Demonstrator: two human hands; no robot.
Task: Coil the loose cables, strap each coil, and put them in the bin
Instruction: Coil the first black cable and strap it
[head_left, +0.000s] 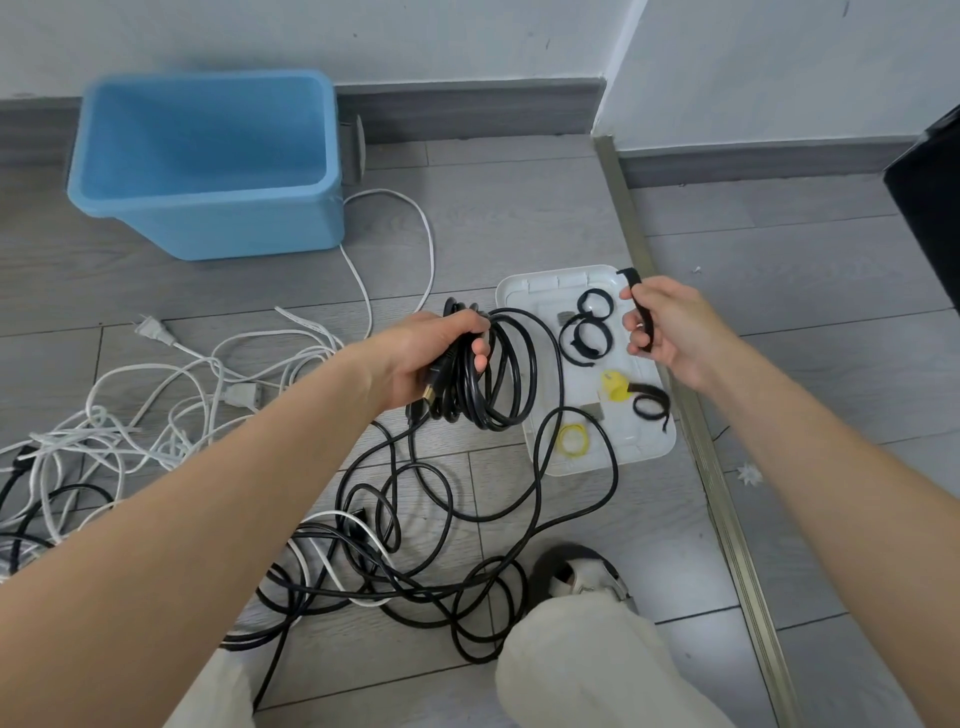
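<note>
My left hand (441, 358) grips a black cable coil (501, 369) of several loops, held above the floor, with a gold-tipped plug sticking out under the palm. The rest of that black cable (467, 514) trails loose down to the floor. My right hand (667, 332) pinches a black strap (638, 301) over the white tray (540, 286). Several more black straps (587, 332) and yellow straps (574, 439) lie in the tray. The blue bin (208, 166) stands at the back left with nothing visible inside.
A tangle of white cables (171, 395) with a plug (153, 330) spreads over the wooden floor at left. A metal threshold strip (696, 431) runs along the right. My knee and sandal (582, 577) are at the bottom. A dark object (930, 208) stands at the right edge.
</note>
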